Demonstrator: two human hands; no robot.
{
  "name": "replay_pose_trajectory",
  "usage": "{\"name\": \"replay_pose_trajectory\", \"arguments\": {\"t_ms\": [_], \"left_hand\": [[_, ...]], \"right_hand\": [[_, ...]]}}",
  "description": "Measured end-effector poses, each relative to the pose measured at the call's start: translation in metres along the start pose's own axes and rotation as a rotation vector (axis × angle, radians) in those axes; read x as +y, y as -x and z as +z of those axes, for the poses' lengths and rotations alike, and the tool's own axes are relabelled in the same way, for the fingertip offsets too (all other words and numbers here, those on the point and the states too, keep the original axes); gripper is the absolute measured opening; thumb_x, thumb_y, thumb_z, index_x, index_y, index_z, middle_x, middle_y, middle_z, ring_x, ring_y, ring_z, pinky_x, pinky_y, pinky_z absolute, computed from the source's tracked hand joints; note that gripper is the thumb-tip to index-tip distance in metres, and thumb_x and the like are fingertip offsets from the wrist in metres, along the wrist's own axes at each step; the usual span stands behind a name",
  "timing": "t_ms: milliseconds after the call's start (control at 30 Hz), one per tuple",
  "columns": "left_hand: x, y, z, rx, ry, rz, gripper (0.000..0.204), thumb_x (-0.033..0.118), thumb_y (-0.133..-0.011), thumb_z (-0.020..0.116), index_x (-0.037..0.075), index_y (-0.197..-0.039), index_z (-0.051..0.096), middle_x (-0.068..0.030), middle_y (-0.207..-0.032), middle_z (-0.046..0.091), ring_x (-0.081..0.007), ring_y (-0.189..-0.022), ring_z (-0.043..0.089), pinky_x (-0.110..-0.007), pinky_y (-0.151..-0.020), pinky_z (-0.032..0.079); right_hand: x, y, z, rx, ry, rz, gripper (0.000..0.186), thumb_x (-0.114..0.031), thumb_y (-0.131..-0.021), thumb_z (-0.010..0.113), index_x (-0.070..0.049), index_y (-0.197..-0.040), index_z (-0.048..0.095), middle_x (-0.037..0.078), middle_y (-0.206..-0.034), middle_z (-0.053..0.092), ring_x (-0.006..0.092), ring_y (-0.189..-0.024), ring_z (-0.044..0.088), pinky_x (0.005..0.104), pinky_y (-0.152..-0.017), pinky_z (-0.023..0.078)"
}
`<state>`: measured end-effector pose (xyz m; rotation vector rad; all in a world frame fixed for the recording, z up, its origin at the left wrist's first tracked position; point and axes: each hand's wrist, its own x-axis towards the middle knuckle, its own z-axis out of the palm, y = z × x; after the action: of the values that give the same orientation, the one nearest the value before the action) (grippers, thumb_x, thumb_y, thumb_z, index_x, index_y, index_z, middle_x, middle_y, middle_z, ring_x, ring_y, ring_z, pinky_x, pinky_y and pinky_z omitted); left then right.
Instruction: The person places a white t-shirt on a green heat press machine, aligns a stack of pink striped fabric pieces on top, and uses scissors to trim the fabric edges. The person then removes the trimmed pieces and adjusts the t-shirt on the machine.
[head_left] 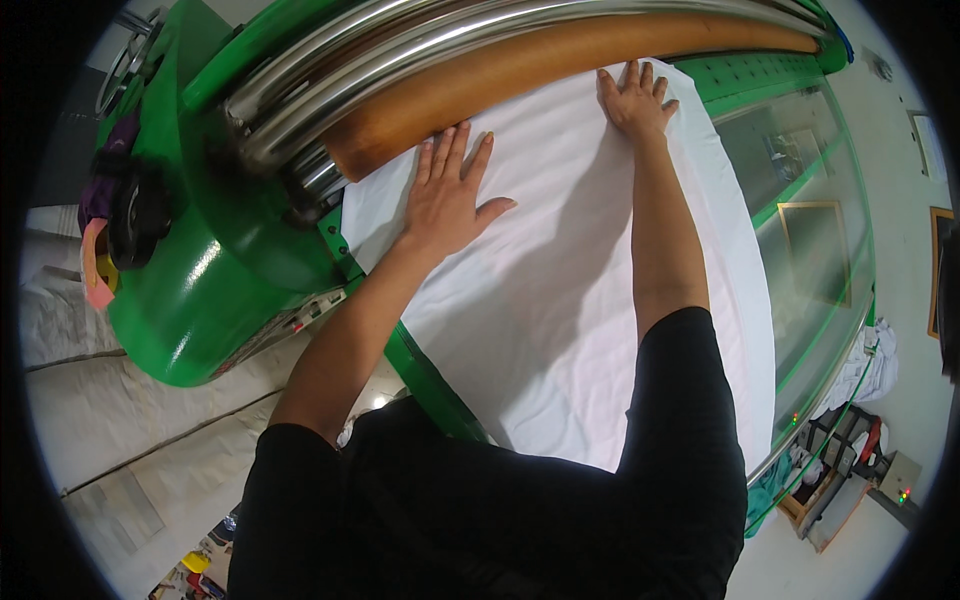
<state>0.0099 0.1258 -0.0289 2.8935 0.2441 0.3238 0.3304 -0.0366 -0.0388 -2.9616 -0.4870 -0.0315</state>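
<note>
Both hands, left hand (447, 195) and right hand (634, 98), flatten white sheet (560, 300) lengthwise toward roller (560, 62).

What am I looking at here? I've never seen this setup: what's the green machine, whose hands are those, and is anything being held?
This is one picture from a camera worn on a person's head, looking down at their own arms, which come in from the bottom edge. The fisheye lens bends straight edges, so the curves are partly the lens. The green machine has a long brown roller with shiny metal bars above it. A white sheet lies spread on the machine's feed surface, its far edge at the roller. The left hand and right hand both lie flat, fingers spread, pressing on the sheet near the roller. Neither hand grips anything. To the right is a clear panel of the machine.
</note>
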Motion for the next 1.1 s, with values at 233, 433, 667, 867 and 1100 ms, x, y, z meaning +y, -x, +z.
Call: {"name": "replay_pose_trajectory", "arguments": {"t_ms": [233, 433, 667, 867, 1100], "left_hand": [[0.007, 0.004, 0.004, -0.042, 0.040, 0.012, 0.090, 0.063, -0.098, 0.056, 0.002, -0.161, 0.033, -0.0192, -0.168, 0.029, -0.0352, -0.158, 0.023, -0.054, -0.128, 0.017], [0.010, 0.004, 0.005, -0.056, -0.021, -0.043, 0.090, 0.063, -0.099, 0.054, 0.002, -0.161, 0.033, -0.0173, -0.169, 0.029, -0.0340, -0.158, 0.021, -0.054, -0.128, 0.015], [0.003, -0.003, 0.009, -0.048, -0.077, -0.061, 0.090, 0.064, -0.099, 0.053, 0.003, -0.162, 0.030, -0.0164, -0.170, 0.026, -0.0334, -0.159, 0.020, -0.053, -0.129, 0.014], [0.000, -0.008, 0.004, -0.071, -0.048, -0.056, 0.091, 0.066, -0.099, 0.052, 0.001, -0.160, 0.033, -0.0176, -0.169, 0.029, -0.0337, -0.158, 0.023, -0.054, -0.128, 0.015], [-0.002, -0.011, -0.001, -0.090, -0.053, -0.045, 0.090, 0.065, -0.099, 0.054, 0.000, -0.158, 0.037, -0.0208, -0.167, 0.031, -0.0364, -0.156, 0.026, -0.055, -0.127, 0.019]], "right_hand": [[0.006, 0.012, 0.006, 0.131, -0.001, -0.092, 0.098, -0.077, -0.098, 0.032, -0.008, -0.166, 0.024, 0.012, -0.173, 0.023, 0.0389, -0.160, 0.015, 0.0640, -0.125, 0.008], [-0.001, 0.036, 0.004, 0.062, -0.024, -0.093, 0.096, -0.076, -0.098, 0.033, -0.008, -0.165, 0.025, 0.010, -0.173, 0.023, 0.0367, -0.160, 0.015, 0.0597, -0.127, 0.009], [-0.008, 0.018, 0.011, 0.065, -0.059, -0.113, 0.090, -0.068, -0.101, 0.031, -0.009, -0.167, 0.019, 0.010, -0.174, 0.021, 0.0359, -0.161, 0.013, 0.0607, -0.127, 0.008], [-0.008, 0.016, 0.008, 0.082, -0.050, -0.119, 0.082, -0.060, -0.101, 0.033, -0.008, -0.164, 0.029, 0.010, -0.170, 0.029, 0.0357, -0.158, 0.020, 0.0621, -0.126, 0.011], [-0.018, 0.007, -0.008, 0.062, 0.097, -0.097, 0.078, -0.056, -0.099, 0.038, -0.009, -0.161, 0.036, 0.010, -0.166, 0.036, 0.0377, -0.155, 0.026, 0.0642, -0.124, 0.013]]}}
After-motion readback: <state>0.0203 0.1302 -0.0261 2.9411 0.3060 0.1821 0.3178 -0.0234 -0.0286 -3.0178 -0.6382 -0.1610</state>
